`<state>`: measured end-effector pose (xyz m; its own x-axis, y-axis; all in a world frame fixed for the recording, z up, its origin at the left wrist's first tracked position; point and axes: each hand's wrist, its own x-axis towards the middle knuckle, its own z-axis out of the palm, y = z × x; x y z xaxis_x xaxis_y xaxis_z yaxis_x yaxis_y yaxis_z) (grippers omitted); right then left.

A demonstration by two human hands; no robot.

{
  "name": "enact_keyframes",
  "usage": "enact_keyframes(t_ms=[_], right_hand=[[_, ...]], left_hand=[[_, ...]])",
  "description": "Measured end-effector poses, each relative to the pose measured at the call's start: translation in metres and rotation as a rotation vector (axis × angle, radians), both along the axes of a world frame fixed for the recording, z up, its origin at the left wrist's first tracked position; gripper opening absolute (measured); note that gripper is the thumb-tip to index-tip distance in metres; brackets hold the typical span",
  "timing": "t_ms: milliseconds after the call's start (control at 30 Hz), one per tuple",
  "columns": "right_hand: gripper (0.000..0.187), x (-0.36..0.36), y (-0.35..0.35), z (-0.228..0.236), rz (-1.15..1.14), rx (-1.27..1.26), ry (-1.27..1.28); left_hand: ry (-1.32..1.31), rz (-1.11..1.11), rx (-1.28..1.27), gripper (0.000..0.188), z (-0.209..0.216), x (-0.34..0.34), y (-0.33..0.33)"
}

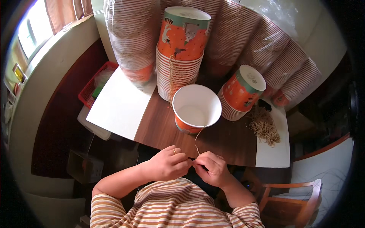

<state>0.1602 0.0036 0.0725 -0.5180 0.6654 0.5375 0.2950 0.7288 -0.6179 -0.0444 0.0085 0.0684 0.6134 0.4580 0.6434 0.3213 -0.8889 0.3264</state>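
In front of me a large paper bucket stands upright with its white inside facing up. A thin beige string is fastened at its near rim and hangs down to my hands. My left hand is closed in a pinch, a ring on one finger. Its fingertips meet those of my right hand, which is also pinched closed where the string runs in. The fingers hide the string's end. Both hands are just off the table's near edge, in front of my striped shirt.
Upside-down orange buckets form a tall stack behind and a short stack at right. String hangs down the tall stack. A bundle of loose string lies on the table's right side. Plastic-wrapped bucket stacks line the back. A wooden chair stands lower right.
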Motion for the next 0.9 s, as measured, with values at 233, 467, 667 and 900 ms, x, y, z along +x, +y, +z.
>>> enact_keyframes(t_ms=[233,467,667,900], right_hand=[[0.018,0.006,0.008,0.013,0.002,-0.088,0.085],[0.006,0.017,0.034,0.013,-0.235,-0.148,0.244],[0.006,0.038,0.112,-0.012,-0.447,-0.015,0.181],[0.006,0.044,0.138,-0.018,-0.509,-0.111,-0.069]], left_hand=[[0.126,-0.125,0.213,0.018,0.018,0.001,0.023],[-0.061,0.080,-0.171,0.014,0.027,0.006,0.096],[0.220,0.623,-0.026,0.027,-0.006,0.012,0.163],[0.223,0.710,-0.393,0.027,0.003,0.011,0.146]])
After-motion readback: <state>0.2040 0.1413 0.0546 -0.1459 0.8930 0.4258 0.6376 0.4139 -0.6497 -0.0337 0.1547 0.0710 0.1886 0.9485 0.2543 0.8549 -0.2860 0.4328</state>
